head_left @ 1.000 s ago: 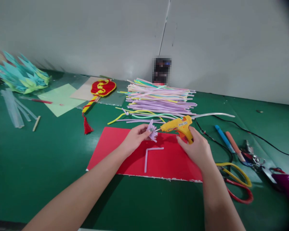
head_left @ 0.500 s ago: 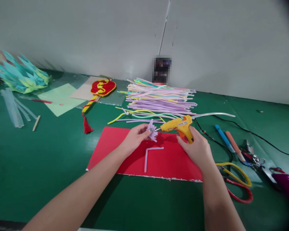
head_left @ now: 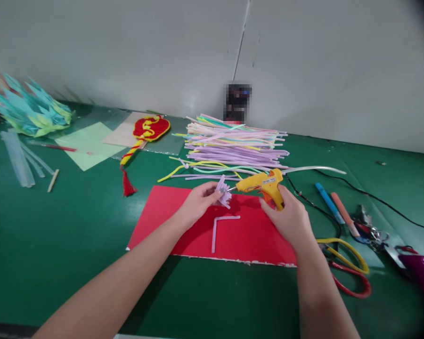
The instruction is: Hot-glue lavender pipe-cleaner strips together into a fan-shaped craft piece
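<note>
My left hand (head_left: 202, 201) pinches a small purple pipe-cleaner piece (head_left: 224, 194) made of several short strips, above a red board (head_left: 191, 242). In my right hand (head_left: 289, 213) is a yellow hot glue gun (head_left: 259, 182), held by its handle. Its metal nozzle points left and meets the purple piece or sits just in front of it; I cannot tell which. A clear glue stick (head_left: 318, 168) sticks out of the gun's back. Below my hands, a bent purple pipe cleaner (head_left: 214, 234) lies on the board in a corner shape.
Behind the board is a pile of pastel pipe cleaners (head_left: 233, 146). Scissors (head_left: 353, 268), a blue marker (head_left: 329, 202) and a black cord (head_left: 374, 195) lie on the right. To the left are a red and yellow fan ornament (head_left: 151, 129), green paper (head_left: 92, 145) and clear glue sticks (head_left: 18, 160).
Almost nothing differs. The glue gun has shifted very slightly to the right, while both hands keep their holds.
</note>
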A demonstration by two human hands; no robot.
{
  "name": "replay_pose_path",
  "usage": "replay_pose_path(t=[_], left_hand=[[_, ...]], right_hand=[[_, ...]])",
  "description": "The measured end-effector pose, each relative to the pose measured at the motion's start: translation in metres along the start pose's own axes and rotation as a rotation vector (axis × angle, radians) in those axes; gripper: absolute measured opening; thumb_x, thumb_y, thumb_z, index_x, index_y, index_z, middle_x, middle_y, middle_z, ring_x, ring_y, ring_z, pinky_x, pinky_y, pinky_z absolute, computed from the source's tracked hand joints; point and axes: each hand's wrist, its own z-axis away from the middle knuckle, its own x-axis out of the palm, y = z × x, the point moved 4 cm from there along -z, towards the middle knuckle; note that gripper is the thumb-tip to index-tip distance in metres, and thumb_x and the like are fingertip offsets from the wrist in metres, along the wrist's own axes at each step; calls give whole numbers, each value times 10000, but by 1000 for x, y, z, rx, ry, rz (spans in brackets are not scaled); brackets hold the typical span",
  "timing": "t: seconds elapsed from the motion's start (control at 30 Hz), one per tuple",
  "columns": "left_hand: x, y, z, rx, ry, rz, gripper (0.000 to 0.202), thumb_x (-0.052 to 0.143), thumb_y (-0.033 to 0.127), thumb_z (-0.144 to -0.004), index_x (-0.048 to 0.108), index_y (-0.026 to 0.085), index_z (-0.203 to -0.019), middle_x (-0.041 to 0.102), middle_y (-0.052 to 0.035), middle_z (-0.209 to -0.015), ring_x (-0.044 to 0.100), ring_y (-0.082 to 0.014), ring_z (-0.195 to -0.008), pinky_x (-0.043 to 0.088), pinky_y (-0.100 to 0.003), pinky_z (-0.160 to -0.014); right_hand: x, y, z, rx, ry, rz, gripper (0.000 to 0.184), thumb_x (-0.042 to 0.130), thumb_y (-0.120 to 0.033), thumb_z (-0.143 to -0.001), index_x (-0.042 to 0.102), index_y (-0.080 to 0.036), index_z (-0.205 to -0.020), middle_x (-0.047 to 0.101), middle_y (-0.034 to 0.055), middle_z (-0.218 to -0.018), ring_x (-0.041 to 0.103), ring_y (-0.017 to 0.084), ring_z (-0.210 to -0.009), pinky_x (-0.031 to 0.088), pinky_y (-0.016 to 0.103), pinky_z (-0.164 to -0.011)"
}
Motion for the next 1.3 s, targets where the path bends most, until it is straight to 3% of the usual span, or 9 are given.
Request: replay_pose_path(t=[1.3], left_hand=[[2, 6, 2, 7, 4, -55, 208, 577, 296, -780, 598, 147, -925, 655, -50, -878, 611, -158, -783, 467, -283, -729]], right_hand=[[1, 1, 0, 0, 1, -7, 470, 481, -471, -751, 506, -173, -1113, 632, 84, -871, 578, 222, -728, 409, 296, -600]])
